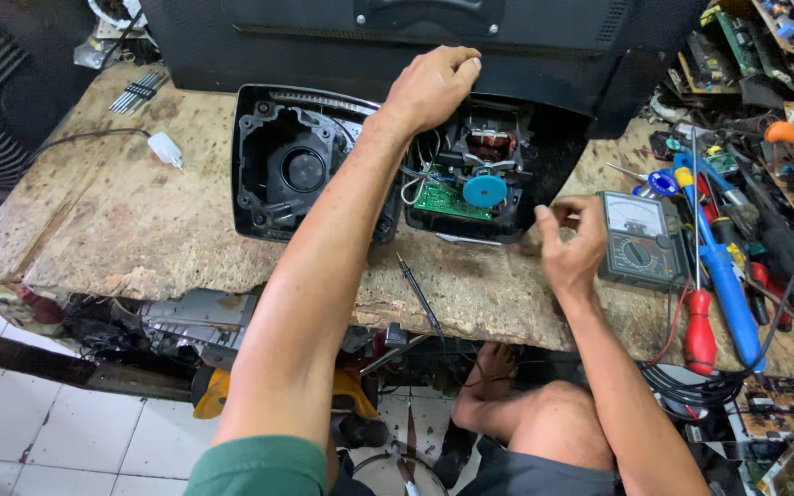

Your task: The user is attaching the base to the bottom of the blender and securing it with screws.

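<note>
Left hand (431, 85) lies curled over the top edge of the opened black housing (484, 174), fingers bent down onto the rim, touching it. Right hand (570, 241) hovers just right of the housing, thumb and fingers pinched together — whether anything is between them, cannot tell. Inside the housing: a green circuit board (450, 199), a blue round disc (485, 190), loose wires. Removed black cover (298, 170) lies beside it on the worn wooden bench (121, 220). Meter (640, 241) and screwdrivers (723, 276) sit right — a thin probe (418, 292) at the front edge.
</note>
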